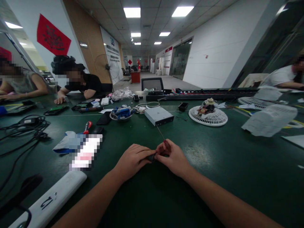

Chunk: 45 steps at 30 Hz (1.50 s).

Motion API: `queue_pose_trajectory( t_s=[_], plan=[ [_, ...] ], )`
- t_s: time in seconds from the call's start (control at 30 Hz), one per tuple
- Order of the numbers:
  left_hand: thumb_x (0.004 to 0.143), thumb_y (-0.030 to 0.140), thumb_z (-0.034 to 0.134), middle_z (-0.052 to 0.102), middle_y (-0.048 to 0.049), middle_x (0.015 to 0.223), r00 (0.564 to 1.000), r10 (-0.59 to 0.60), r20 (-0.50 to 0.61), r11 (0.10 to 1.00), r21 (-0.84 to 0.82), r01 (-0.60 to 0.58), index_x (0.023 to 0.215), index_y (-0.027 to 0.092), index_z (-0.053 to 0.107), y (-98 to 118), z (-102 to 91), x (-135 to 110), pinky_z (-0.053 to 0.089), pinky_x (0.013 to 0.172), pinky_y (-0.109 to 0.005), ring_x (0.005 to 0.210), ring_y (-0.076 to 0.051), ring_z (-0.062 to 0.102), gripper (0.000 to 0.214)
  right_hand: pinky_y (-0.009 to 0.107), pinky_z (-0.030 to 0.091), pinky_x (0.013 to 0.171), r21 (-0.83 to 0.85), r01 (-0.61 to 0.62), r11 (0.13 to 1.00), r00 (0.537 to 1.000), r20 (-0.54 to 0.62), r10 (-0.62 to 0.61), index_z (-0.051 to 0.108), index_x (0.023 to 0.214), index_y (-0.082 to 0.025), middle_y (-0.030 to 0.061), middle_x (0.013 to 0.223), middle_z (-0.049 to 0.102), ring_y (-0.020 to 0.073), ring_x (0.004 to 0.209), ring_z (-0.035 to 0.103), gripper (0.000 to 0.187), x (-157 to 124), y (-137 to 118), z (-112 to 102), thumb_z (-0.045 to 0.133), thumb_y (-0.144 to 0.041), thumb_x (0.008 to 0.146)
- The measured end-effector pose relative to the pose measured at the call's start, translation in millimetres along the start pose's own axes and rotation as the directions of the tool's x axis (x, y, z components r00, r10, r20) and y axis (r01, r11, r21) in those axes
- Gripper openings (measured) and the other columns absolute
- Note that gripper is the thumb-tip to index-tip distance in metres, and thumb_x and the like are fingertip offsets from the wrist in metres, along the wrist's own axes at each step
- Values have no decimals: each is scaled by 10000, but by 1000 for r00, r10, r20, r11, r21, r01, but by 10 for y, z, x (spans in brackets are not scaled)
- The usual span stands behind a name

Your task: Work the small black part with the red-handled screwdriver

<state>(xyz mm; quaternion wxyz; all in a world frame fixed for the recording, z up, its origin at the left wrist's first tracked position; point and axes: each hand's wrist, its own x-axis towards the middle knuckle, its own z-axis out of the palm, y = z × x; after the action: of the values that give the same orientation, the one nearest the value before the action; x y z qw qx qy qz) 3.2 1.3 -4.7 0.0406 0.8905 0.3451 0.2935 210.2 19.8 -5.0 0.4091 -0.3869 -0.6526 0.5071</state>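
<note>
On the workbench (228, 167), a flat metal box (159, 115) stands between a metal bowl (121, 117) on its left and a round fan guard (209, 118) on its right, with a long panel (201, 94) behind it and, before it, a screwdriver (161, 134) held between the person's left hand (133, 160) and right hand (172, 156).

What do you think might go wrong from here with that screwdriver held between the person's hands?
The screwdriver is pinched in the fingers of the left hand and right hand, so it might slip and roll across the table mat. Its thin shaft also points toward the metal box, so a careless push could perhaps scratch or nudge the box.
</note>
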Motion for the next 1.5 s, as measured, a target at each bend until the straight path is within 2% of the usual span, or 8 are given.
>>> queue_pose_trajectory(
  t_s=[0.17,0.3,0.7,0.93,1.07,1.27,1.33,1.5],
  plan=[
    [878,214,643,699,-57,1102,1000,21,-15,999,-46,-21,1210,230,572,21,4,-2,461,868,-392,987,-211,639,339,318,518,719,125,-93,988,991,111,79,473,820,-206,-10,811,621,158,752,626,349,11,-6,1,777,-216,650],
    [886,220,635,699,-48,1106,1000,25,-4,997,-68,-25,1166,227,592,37,-15,-2,447,890,-388,1003,-203,635,284,302,503,686,121,-112,986,990,95,100,496,830,-196,-16,807,618,142,717,611,343,14,-1,-11,779,-204,637],
    [869,236,656,697,-46,1113,991,0,135,998,-57,8,1214,214,560,94,-76,34,436,886,-384,1001,-208,629,359,249,431,571,-107,-83,991,991,96,94,475,689,-193,-53,649,554,113,606,534,254,13,-40,-64,725,-161,658],
    [808,267,710,708,-58,1039,987,-162,-18,986,-41,161,1141,220,611,89,-38,22,461,875,-415,958,-234,635,351,260,444,587,-119,-1,993,999,42,6,499,804,-193,-11,757,557,130,664,538,142,-8,-9,-43,582,-302,841],
    [768,251,731,711,-40,1005,939,-314,-144,948,-1,317,1072,235,637,6,-51,-1,476,859,-434,940,-242,639,318,264,418,518,-237,5,971,1000,24,0,551,794,-192,0,682,563,134,579,537,342,6,6,-138,354,-410,971],
    [752,249,725,702,-31,982,823,-491,-285,860,-7,511,1014,232,644,-131,-70,-34,499,820,-414,902,-237,648,275,289,442,647,-543,147,827,986,15,-165,678,1081,-227,30,871,652,154,724,589,234,46,-28,-219,528,-256,904],
    [751,229,719,695,-36,986,828,-485,-281,865,-11,502,1006,228,645,-140,-65,-37,498,825,-403,905,-230,643,266,284,442,635,-546,165,822,983,20,-184,683,1119,-233,33,865,643,149,706,581,265,45,-40,-210,528,-247,904],
    [755,202,714,684,-34,974,909,-369,-191,926,2,377,1010,230,647,-87,-68,-23,486,815,-399,921,-231,625,265,284,421,595,-583,186,791,976,20,-215,705,1095,-243,32,810,628,147,654,559,262,24,-79,-205,541,-269,893]
  ],
)
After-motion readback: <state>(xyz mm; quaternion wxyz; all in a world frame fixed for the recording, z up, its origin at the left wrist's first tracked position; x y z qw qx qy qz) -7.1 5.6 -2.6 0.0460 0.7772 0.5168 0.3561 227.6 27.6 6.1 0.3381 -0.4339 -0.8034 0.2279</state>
